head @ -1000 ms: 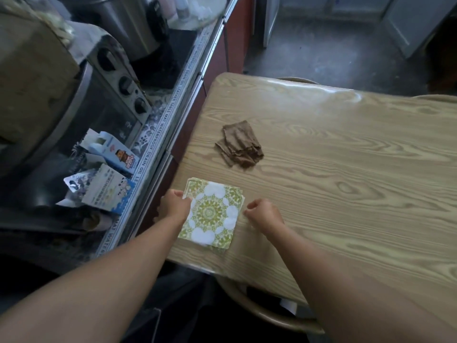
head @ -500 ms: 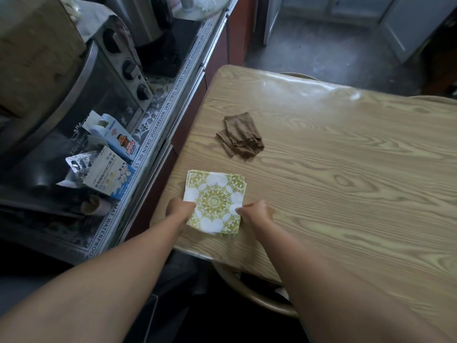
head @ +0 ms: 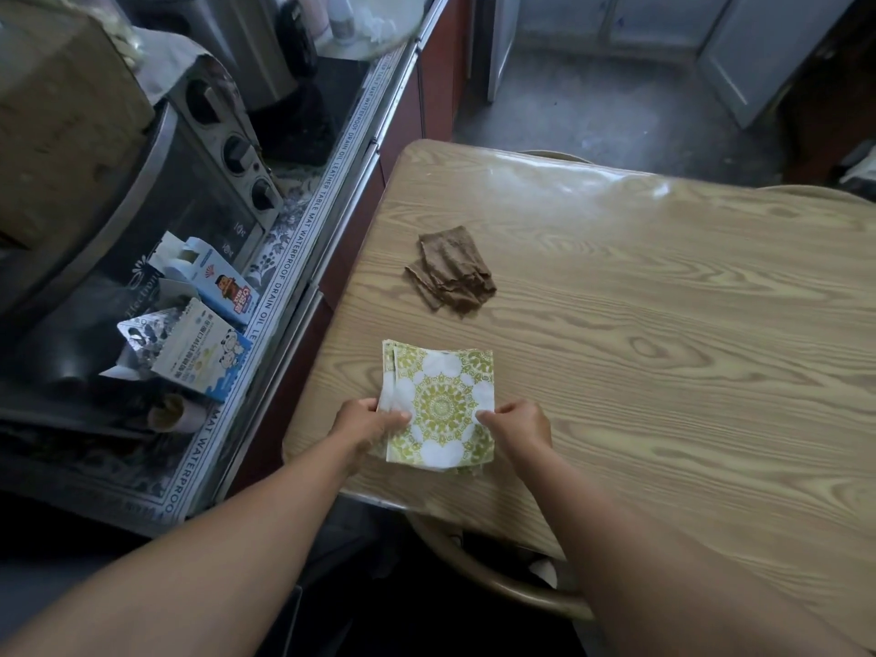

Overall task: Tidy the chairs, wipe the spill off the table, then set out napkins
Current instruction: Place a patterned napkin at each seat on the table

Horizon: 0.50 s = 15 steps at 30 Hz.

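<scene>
A stack of green-and-white patterned napkins lies at the near left corner of the wooden table. My left hand pinches the stack's left edge, thumb on top. My right hand grips the right edge of the top napkin. The upper napkins sit slightly askew from the lower ones. A crumpled brown cloth rests on the table just beyond the stack. A chair's curved wooden back shows under the table's near edge.
A counter with a printed mat runs along the table's left side. It carries a toaster oven, small cartons and a metal pot. Chair backs peek over the far table edge. Grey floor lies beyond.
Both hands slid from beside the stack onto its near edges and closed on the napkins. The top napkins have shifted out of line with the rest.
</scene>
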Each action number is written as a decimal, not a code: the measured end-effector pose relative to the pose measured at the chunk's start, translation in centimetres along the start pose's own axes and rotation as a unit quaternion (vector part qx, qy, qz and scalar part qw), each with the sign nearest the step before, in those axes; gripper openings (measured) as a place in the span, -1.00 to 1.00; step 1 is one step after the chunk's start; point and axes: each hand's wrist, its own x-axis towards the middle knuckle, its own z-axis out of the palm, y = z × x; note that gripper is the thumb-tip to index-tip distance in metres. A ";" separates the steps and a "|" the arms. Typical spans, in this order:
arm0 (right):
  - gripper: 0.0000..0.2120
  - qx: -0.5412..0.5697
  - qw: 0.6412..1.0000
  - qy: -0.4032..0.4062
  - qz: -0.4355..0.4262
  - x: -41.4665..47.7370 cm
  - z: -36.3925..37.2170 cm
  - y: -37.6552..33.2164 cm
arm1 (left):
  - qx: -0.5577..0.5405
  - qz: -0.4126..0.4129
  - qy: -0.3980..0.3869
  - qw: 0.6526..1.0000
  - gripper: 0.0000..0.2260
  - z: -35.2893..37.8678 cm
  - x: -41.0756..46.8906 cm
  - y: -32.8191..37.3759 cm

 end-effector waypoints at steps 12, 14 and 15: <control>-0.71 -0.029 0.999 0.015 0.036 -0.1 -1.4 2.1 | 0.019 -0.026 0.078 0.996 -0.73 0.6 1.4 -0.1; -0.72 -0.023 0.999 0.010 0.038 0.1 -1.4 2.1 | 0.016 -0.029 0.071 0.997 -0.74 0.7 1.5 -0.1; -0.71 -0.024 0.999 0.008 0.040 0.1 -1.4 2.1 | 0.012 -0.029 0.067 0.997 -0.74 0.8 1.4 0.0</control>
